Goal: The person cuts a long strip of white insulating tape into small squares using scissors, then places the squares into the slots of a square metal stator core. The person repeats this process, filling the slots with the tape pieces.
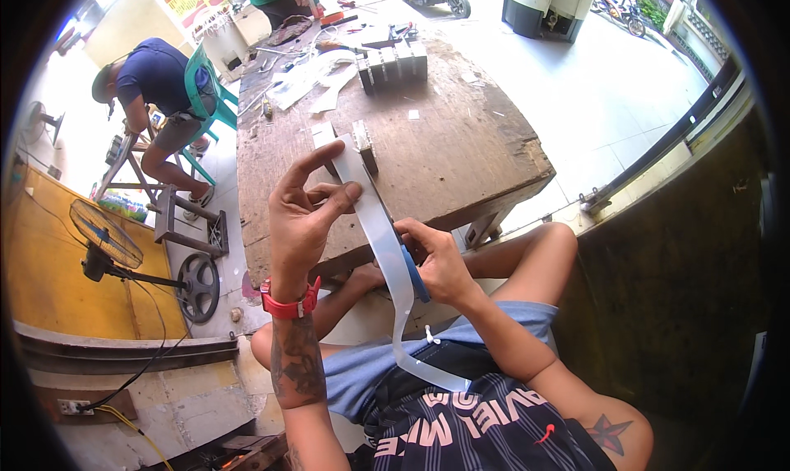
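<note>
A long, translucent white strip (383, 239) slants across in front of me, its lower end curling down onto my lap. My left hand (303, 212) pinches the strip's upper part between thumb and fingers. My right hand (443, 263) grips blue-handled scissors (415, 275), whose dark blades lie along the strip's right edge. Whether the blades are apart is hard to see. Just past the strip, a small upright block (363, 146) stands on the wooden table (461, 154). Another pale-topped block is partly hidden behind the strip and my left fingers.
A row of dark blocks with pale tops (393, 67) stands farther back, beside white sheet scraps (311, 82). Tools and cables clutter the far end. At left are a standing fan (105, 240), a wooden stool (191, 220) and a seated person (160, 76). Another person stands behind the table.
</note>
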Action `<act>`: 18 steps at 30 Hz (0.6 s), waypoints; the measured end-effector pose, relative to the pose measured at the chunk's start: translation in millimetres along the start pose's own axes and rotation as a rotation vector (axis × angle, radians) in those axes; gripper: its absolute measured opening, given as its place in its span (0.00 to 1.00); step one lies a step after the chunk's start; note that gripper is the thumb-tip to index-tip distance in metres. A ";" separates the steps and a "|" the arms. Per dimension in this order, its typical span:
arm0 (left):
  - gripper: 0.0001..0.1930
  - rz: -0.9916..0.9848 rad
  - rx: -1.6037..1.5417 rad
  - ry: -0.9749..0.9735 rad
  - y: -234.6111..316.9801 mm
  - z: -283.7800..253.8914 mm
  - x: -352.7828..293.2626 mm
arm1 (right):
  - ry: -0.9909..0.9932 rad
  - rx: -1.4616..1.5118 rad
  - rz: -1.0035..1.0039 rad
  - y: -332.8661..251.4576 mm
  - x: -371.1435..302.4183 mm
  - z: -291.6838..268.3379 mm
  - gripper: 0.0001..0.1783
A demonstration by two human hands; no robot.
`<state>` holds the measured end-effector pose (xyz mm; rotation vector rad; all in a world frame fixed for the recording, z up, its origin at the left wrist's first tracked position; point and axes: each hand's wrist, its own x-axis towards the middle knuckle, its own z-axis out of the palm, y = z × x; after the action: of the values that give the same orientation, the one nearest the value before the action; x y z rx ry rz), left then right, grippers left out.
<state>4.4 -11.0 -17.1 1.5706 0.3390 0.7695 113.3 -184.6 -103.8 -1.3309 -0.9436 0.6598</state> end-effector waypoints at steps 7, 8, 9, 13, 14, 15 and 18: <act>0.28 0.025 -0.003 0.014 3.2 3.2 0.0 | 0.001 0.027 0.030 -3.3 -1.1 -0.2 0.23; 0.28 0.005 0.002 0.006 3.4 3.2 -0.7 | 0.005 0.017 0.014 -2.8 -0.9 -0.4 0.23; 0.28 -0.015 0.007 -0.003 3.6 3.5 -1.9 | 0.004 0.008 0.010 -2.1 -0.9 -0.6 0.23; 0.27 -0.040 -0.003 -0.015 1.9 6.2 -6.1 | 0.030 0.055 0.000 2.2 -0.2 -0.8 0.23; 0.27 -0.040 -0.003 -0.015 1.1 6.8 -6.6 | 0.024 0.063 0.017 3.2 -0.2 -0.3 0.23; 0.27 -0.039 -0.005 -0.013 0.3 7.1 -6.7 | 0.019 0.068 0.034 4.1 0.3 0.9 0.23; 0.28 -0.042 0.004 -0.013 -1.9 7.3 -7.9 | 0.042 0.049 -0.025 6.0 1.0 2.7 0.23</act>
<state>3.8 -21.1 -21.0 1.5669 0.3636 0.7259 112.2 -181.5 -109.5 -1.2824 -0.9035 0.6296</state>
